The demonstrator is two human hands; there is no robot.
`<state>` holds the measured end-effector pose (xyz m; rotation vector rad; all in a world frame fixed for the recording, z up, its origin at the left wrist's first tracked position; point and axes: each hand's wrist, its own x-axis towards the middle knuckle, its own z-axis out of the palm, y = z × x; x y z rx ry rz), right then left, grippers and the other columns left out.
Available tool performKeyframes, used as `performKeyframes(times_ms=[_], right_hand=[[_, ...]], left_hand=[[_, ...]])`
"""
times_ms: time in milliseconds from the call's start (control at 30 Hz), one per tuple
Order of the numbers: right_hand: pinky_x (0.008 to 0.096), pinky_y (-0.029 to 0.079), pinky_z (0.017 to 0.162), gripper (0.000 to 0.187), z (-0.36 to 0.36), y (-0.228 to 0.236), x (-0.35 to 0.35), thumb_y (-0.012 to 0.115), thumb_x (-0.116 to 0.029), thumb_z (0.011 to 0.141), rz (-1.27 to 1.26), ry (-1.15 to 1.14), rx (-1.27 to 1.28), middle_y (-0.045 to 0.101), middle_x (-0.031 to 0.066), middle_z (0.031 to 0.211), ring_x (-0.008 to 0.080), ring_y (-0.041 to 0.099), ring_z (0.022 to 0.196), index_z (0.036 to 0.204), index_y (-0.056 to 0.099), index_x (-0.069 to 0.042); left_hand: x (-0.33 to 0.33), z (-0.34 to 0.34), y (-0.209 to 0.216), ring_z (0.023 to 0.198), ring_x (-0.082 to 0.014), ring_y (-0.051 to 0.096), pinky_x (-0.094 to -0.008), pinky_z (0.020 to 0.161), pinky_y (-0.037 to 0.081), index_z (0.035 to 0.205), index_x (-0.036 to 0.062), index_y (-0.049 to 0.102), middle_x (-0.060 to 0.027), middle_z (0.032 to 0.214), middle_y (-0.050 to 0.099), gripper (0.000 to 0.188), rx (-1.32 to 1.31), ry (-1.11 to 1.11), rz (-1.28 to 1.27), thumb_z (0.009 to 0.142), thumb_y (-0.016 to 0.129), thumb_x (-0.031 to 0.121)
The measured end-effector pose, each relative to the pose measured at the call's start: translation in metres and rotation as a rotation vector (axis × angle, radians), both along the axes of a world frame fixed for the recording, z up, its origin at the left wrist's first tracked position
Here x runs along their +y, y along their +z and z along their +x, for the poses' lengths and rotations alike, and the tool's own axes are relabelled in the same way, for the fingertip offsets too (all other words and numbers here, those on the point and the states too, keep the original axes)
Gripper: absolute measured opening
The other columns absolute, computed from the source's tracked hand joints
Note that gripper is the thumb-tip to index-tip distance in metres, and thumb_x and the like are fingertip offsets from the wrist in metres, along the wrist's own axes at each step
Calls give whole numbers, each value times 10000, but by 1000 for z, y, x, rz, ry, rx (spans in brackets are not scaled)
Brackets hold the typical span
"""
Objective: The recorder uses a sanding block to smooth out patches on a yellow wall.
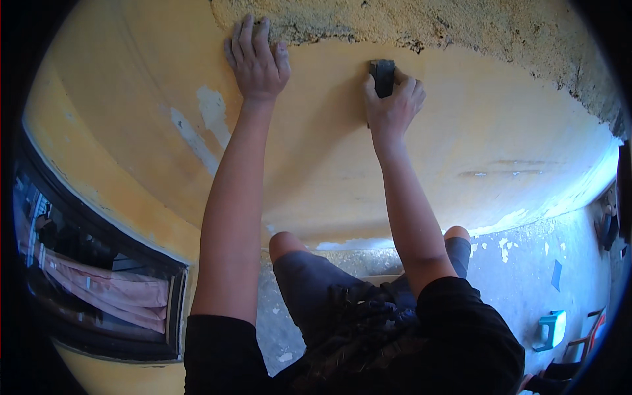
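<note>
A yellow painted wall [316,131] fills the space before me, with rough bare plaster [395,23] along its upper part. Flat against it, just under the plaster's broken edge, rests my left hand [258,62], fingers spread and holding nothing. To its right, my right hand [397,102] grips a black sanding block [382,76] between thumb and fingers. The block stands upright against the painted surface, a little below the plaster edge. Its face toward the wall is hidden.
Pale patches of peeled paint [212,112] show left of my left forearm. A dark-framed window [174,309] with a pink curtain [108,283] is at lower left. On the grey floor [520,263] at right stand a turquoise stool [552,330] and a red chair [596,329].
</note>
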<state>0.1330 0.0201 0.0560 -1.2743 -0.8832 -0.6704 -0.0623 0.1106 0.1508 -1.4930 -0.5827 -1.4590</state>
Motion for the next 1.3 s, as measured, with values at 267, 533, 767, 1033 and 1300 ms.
performKeyframes(times_ms=[267,533,767,1033,1300], right_hand=[[475,400,839,455,9,-14,10,762,-330,681,-62,-3,-84,525,163,931,354,504,939,954,564,-26],[475,404,829,467,4,-43,-1,766,-328,669,-77,-3,-45,529,157,932,363,501,939,952,556,-22],[474,410,830,465,9,28,9,756,-334,664,94,-44,-117,546,143,865,354,520,870,921,558,-1],[483,415,822,425,18,-97,8,805,-298,626,29,-5,-115,549,145,847,347,520,856,847,592,-3],[482,409,813,402,25,-73,7,787,-295,640,49,-60,-145,548,149,868,361,503,884,857,602,-11]], left_hand=[[4,0,-6,1219,-374,436,-522,1026,289,1274,58,505,-176,1325,470,457,-9,39,0,964,382,370],[0,17,-4,1209,-364,450,-519,1008,309,1246,59,528,-169,1310,483,462,8,-50,61,958,397,395],[-6,-5,-1,1187,-373,464,-521,1014,306,1243,41,518,-184,1287,496,435,56,-79,45,938,466,347],[14,-2,-5,1242,-390,408,-504,1054,288,1273,-27,437,-242,1331,423,420,44,99,65,966,356,247],[6,-2,2,1254,-381,395,-489,1054,294,1288,-12,430,-218,1335,424,424,87,164,98,958,385,250]])
